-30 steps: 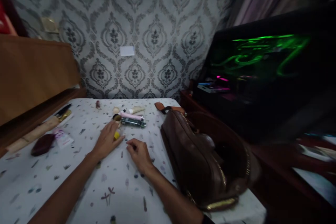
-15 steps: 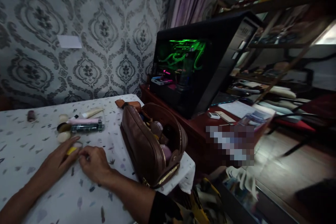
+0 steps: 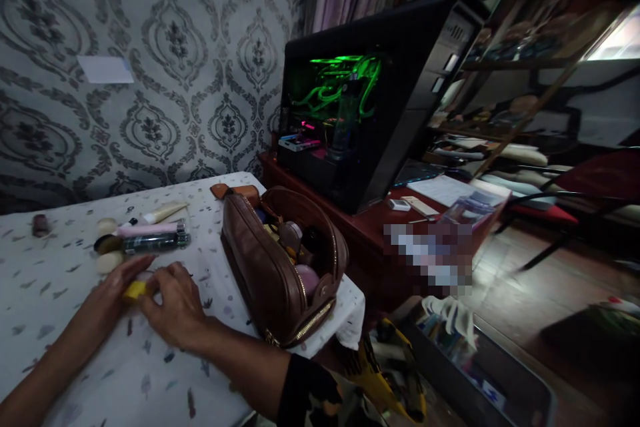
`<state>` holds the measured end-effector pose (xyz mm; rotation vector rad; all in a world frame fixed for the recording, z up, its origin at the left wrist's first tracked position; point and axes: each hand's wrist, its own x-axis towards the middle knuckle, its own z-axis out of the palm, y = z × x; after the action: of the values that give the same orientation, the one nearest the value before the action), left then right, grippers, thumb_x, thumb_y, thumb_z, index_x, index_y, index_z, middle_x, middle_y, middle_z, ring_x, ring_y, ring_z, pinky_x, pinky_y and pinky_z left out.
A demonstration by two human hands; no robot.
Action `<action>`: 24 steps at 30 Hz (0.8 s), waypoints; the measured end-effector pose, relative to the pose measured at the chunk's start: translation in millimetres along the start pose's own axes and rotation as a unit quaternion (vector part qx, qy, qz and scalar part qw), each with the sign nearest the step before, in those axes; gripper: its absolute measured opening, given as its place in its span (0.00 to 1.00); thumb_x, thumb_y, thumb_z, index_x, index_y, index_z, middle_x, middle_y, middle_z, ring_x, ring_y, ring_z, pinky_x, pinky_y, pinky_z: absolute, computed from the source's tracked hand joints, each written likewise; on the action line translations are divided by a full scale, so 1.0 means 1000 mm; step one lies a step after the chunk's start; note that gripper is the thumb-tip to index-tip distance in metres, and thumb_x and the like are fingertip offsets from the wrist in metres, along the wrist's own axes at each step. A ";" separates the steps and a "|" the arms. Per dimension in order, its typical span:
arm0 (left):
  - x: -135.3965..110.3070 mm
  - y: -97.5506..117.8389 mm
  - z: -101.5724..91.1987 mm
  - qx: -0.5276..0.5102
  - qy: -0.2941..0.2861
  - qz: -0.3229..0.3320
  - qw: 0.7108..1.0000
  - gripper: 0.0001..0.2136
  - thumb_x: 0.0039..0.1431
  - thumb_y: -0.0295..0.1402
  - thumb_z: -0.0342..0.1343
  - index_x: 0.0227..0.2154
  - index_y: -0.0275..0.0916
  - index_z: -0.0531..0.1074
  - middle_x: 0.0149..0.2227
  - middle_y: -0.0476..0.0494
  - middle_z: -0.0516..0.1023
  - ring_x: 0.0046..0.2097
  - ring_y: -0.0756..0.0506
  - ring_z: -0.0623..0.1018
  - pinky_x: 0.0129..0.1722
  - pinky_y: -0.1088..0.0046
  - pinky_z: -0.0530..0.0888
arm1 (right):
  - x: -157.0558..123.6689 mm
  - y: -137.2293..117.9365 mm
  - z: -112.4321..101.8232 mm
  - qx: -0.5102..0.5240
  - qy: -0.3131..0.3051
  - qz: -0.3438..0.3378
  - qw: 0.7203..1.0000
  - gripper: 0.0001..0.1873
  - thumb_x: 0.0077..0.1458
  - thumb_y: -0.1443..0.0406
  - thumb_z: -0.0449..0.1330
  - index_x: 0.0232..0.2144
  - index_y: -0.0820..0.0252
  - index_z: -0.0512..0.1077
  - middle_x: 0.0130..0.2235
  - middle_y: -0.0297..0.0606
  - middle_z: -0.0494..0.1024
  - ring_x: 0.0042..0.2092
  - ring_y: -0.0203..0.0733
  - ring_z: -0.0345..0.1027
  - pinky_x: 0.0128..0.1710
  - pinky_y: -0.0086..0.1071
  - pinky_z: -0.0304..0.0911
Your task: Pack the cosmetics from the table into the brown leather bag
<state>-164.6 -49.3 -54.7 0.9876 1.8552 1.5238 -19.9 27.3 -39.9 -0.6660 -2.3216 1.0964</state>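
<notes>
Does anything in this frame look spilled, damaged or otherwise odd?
Yes: a blocky, pixelated patch covers part of the dark red desk, hiding what lies there; it looks like image masking. I see no spill or damage around the yellow item at the right hand. The brown bag stands open.

On the surface, the bag stands at the right edge, makeup inside it. Left of it lies a bottle; before that, a small object sits between left hand and right hand. The computer stands behind the bag, rightward, on another surface.
</notes>
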 end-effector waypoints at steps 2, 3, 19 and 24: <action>0.000 0.002 0.004 -0.041 0.007 -0.022 0.999 0.33 0.49 0.64 0.53 0.49 0.45 0.69 0.62 0.42 0.69 0.66 0.32 0.62 0.65 0.50 0.59 | -0.002 -0.001 -0.002 0.001 -0.011 -0.004 1.000 0.13 0.57 0.64 0.61 0.45 0.57 0.70 0.49 0.42 0.70 0.54 0.48 0.65 0.55 0.41 0.63; -0.001 0.003 0.005 -0.056 0.006 -0.030 0.998 0.33 0.49 0.64 0.53 0.49 0.44 0.69 0.63 0.41 0.68 0.66 0.32 0.61 0.65 0.50 0.59 | -0.003 -0.001 -0.003 0.000 -0.016 -0.010 1.000 0.16 0.57 0.63 0.62 0.48 0.57 0.69 0.50 0.42 0.69 0.55 0.49 0.64 0.55 0.42 0.63; 0.001 -0.013 0.003 -0.132 -0.040 -0.019 0.990 0.33 0.57 0.60 0.47 0.61 0.50 0.61 0.64 0.47 0.66 0.67 0.37 0.61 0.64 0.60 0.64 | -0.002 0.010 0.008 -0.031 -0.007 -0.078 0.996 0.23 0.51 0.70 0.62 0.50 0.54 0.65 0.50 0.42 0.65 0.53 0.50 0.62 0.53 0.42 0.63; -0.002 -0.007 0.008 -0.102 -0.058 -0.039 0.992 0.37 0.53 0.62 0.50 0.61 0.46 0.60 0.60 0.41 0.71 0.62 0.34 0.69 0.58 0.59 0.71 | -0.002 0.010 0.009 -0.012 -0.012 -0.071 0.997 0.26 0.50 0.70 0.62 0.51 0.54 0.64 0.51 0.41 0.66 0.55 0.49 0.62 0.54 0.42 0.63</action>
<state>-158.7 -47.0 -63.3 0.8794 1.6033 1.5391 -22.2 26.9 -53.8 -0.4916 -2.3651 1.0183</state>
